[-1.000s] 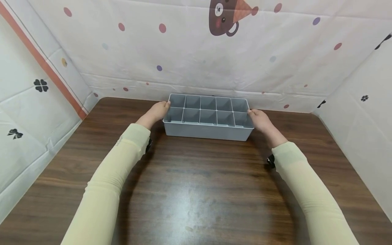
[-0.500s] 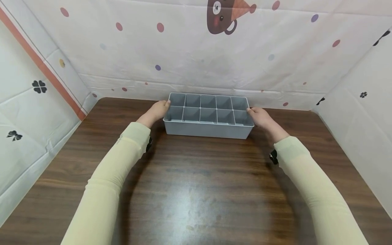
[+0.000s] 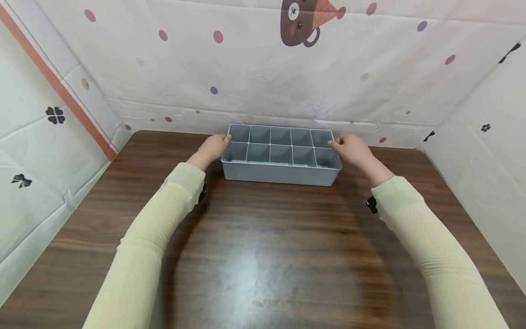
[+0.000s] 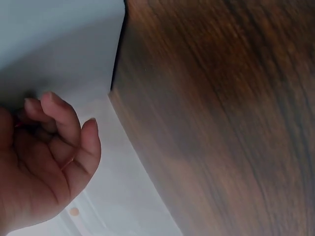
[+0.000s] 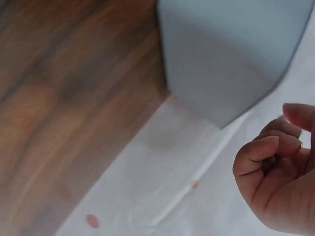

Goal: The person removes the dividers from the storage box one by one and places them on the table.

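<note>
A grey divided storage box (image 3: 277, 173), with two rows of bare compartments, sits at the back of the wooden table. My left hand (image 3: 213, 147) grips its left end, thumb over the rim. The left wrist view shows that hand (image 4: 49, 157) with fingers curled close against the box's end wall (image 4: 74, 59). My right hand (image 3: 352, 148) is at the right end, and its thumb overlaps the rim in the head view. In the right wrist view, that hand (image 5: 275, 172) is apart from the box (image 5: 221, 64), its fingers loosely curled and the thumb separate from them.
The dark wooden table (image 3: 263, 237) stretches in front of the box. A white dotted sheet (image 3: 176, 77) hangs behind it, close to its back side. More white sheeting (image 3: 485, 160) stands along the right edge, and another sheet (image 3: 33, 146) along the left.
My right hand has come off the right rim, rising and shifting slightly back. The left hand keeps its hold, and the box has stayed nearly in place.
</note>
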A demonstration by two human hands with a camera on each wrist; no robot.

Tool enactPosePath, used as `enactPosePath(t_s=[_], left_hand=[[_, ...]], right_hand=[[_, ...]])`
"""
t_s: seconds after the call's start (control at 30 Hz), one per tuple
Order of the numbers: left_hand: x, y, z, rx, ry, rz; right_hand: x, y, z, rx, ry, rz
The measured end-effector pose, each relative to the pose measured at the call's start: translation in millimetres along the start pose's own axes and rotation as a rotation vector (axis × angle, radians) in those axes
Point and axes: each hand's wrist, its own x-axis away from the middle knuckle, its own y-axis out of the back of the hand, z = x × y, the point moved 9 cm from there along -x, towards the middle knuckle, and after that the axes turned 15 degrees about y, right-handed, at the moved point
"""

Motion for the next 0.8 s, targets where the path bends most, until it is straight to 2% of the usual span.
enactPosePath(t_s=[0.17, 0.37, 0.8], left_hand=[[0.6, 2.2, -0.7, -0.05, 0.035, -0.05], [-1.1, 3.2, 1.0, -0.077, 0.064, -0.088], [0.1, 2.4, 1.8, -0.065, 0.081, -0.078]], right_hand=[[-4.4, 0.6, 17.2, 0.003, 0.037, 0.014], [-10.3, -10.1, 24.1, -0.071, 0.0, 0.065], [-10.5, -31.8, 20.7, -0.157, -0.107, 0.117]])
